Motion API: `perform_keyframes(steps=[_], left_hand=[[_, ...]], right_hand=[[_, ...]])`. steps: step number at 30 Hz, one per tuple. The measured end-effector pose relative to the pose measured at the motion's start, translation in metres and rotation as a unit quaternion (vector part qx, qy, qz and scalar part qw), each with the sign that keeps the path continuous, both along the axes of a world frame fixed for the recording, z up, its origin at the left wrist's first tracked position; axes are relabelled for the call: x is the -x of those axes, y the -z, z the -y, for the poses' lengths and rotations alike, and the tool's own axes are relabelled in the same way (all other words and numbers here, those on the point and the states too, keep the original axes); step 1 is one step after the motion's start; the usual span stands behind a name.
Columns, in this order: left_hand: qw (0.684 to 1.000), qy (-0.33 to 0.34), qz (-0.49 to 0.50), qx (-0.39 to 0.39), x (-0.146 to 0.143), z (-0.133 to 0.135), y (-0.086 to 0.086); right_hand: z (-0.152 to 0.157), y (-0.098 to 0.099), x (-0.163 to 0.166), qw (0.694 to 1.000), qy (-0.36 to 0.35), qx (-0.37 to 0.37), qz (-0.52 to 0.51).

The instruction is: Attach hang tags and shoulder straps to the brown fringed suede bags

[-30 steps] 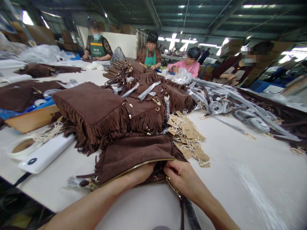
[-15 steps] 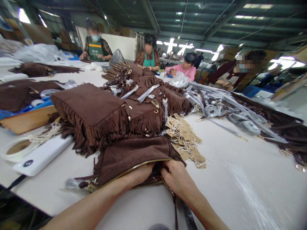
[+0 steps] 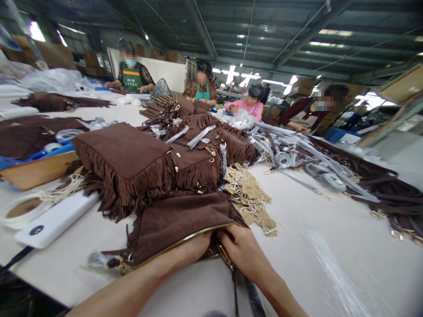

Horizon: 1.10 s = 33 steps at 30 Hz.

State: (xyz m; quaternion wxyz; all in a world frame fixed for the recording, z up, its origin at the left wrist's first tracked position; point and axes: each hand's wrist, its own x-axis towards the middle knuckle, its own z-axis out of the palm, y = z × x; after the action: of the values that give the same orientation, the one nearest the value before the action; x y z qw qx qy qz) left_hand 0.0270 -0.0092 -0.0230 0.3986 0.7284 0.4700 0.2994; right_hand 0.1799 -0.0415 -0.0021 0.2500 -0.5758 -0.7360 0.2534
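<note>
A dark brown suede bag with fringe lies at the table's near edge, its gold zipper undone and the mouth facing me. My left hand reaches inside from the left, so its fingers are hidden. At the right end of the mouth, my right hand has curled fingers closed at the bag's edge, the tips out of sight inside. Below that hand hangs a gold zipper pull with a dark strip. A plastic-wrapped strap end sticks out at the bag's left corner.
Stacked fringed bags rise just behind. Tan tags with white strings lie to the right, near wrapped straps. On the left are a white device, a tape roll and a tray. Several co-workers sit or stand across the table.
My right hand has shifted slightly, its fingers reaching further into the mouth, and the zipper pull shows more. The left hand stays inside the bag. The view has turned a little.
</note>
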Motion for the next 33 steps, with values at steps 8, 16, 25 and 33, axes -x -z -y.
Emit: perform_keyframes(steps=[8,16,25,33], left_hand=[[0.942,0.022,0.243,0.229,0.014,0.012,-0.015],[0.910,0.116,0.269,0.292,0.009,0.012,-0.014],[0.920,0.129,0.245,0.278,0.003,0.016,-0.009],[0.915,0.114,0.259,0.287,0.005,0.017,-0.008]], right_hand=[[0.012,-0.001,-0.010,0.972,0.050,-0.047,-0.227],[0.007,0.009,-0.009,0.846,0.068,0.083,-0.523],[0.008,0.007,0.002,0.805,0.025,0.067,-0.589],[0.008,-0.001,-0.029,0.923,0.094,0.088,-0.362]])
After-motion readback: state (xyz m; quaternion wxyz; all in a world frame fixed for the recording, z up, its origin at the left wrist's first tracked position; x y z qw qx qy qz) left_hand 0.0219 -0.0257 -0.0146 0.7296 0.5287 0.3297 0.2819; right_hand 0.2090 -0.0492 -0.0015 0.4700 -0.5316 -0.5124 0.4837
